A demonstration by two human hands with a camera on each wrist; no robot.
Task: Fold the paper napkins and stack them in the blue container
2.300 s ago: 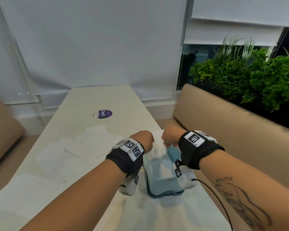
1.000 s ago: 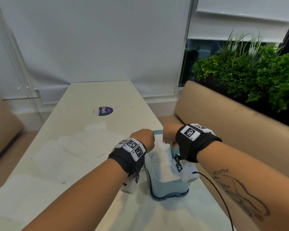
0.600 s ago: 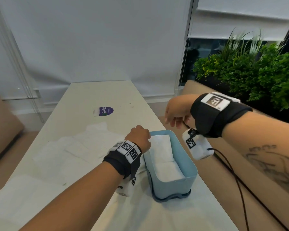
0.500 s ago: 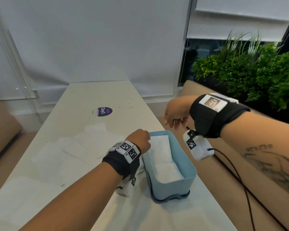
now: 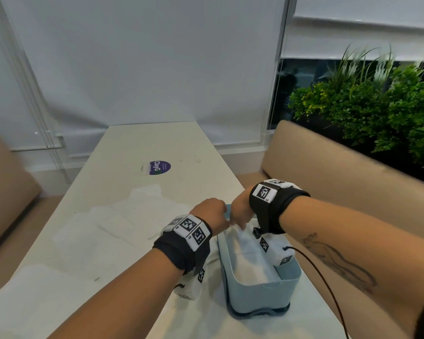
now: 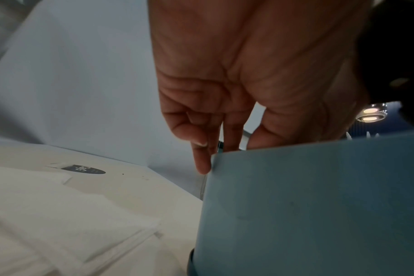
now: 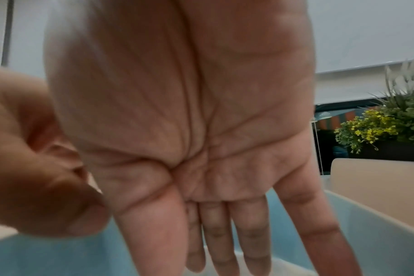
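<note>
Napkins point(image 5: 249, 263) lie folded inside the blue container point(image 5: 262, 293), with loose sheets point(image 5: 108, 231) spread just left of it. The right hand point(image 5: 240, 212) reaches in, fingers straight; the left hand point(image 5: 212, 215) seems to grip its far rim.

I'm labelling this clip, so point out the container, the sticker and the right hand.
container point(image 5: 260, 297), head view, near wall.
sticker point(image 5: 160, 167), head view, purple middle.
right hand point(image 5: 240, 210), head view, back of hand.

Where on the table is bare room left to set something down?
Free: far end of table, beyond the sticker, and the strip right of it. Crowded: napkins near left; container, left hand and right hand near right.
</note>
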